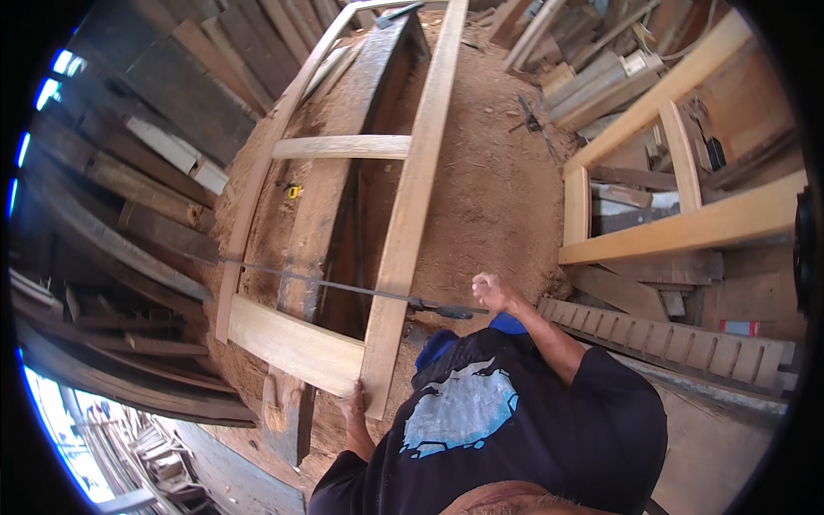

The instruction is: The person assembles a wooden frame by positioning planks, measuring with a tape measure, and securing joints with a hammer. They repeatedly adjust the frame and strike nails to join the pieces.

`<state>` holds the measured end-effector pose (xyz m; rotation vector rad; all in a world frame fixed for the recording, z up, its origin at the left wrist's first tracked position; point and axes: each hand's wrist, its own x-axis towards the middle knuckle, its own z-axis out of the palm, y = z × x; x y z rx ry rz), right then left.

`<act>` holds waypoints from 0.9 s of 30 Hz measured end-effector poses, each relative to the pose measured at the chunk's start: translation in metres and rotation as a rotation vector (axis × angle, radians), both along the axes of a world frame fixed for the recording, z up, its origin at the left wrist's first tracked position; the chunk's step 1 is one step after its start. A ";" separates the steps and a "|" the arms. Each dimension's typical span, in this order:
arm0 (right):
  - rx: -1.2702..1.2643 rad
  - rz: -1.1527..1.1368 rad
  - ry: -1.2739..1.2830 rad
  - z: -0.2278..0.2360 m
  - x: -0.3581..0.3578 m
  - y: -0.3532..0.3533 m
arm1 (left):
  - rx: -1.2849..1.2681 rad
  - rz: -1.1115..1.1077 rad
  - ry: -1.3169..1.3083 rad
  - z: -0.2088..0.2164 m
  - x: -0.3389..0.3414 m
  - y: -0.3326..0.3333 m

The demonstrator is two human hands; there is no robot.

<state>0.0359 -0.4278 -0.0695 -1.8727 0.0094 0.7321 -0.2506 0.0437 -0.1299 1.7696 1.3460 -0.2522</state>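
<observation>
A pale wooden frame (395,266) with long stiles and cross rails lies on a weathered beam (306,232). A bar clamp (343,287) spans its near part, its dark handle (446,310) jutting out past the right stile. At the near corner, where the wide rail (296,343) meets that stile, my left hand (353,402) grips the frame's edge. My right hand (491,293) is closed just above the outer end of the clamp handle. Whether anything is inside its fingers I cannot make out.
A yellow object (293,192) lies on the sawdust inside the frame. A tool (399,15) rests on the beam's far end. To the right stands another wooden frame (678,233), with a slotted board (657,335) below it. Stacked planks (129,180) line the left side.
</observation>
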 end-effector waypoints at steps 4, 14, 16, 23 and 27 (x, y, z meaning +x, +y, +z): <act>-0.368 0.115 -0.083 0.017 0.008 -0.070 | 0.403 -0.070 0.605 0.069 0.053 -0.079; -0.589 0.117 -0.095 -0.011 0.002 -0.156 | 0.611 -0.491 0.158 -0.003 0.145 -0.180; -0.637 0.120 -0.134 -0.027 0.004 -0.165 | 0.605 -0.524 0.143 0.013 0.164 -0.189; -0.608 0.172 -0.008 -0.017 0.000 -0.155 | 0.660 -0.594 0.071 0.026 0.162 -0.199; -0.518 0.255 0.008 -0.007 0.029 -0.140 | 0.615 -0.522 0.109 0.033 0.159 -0.194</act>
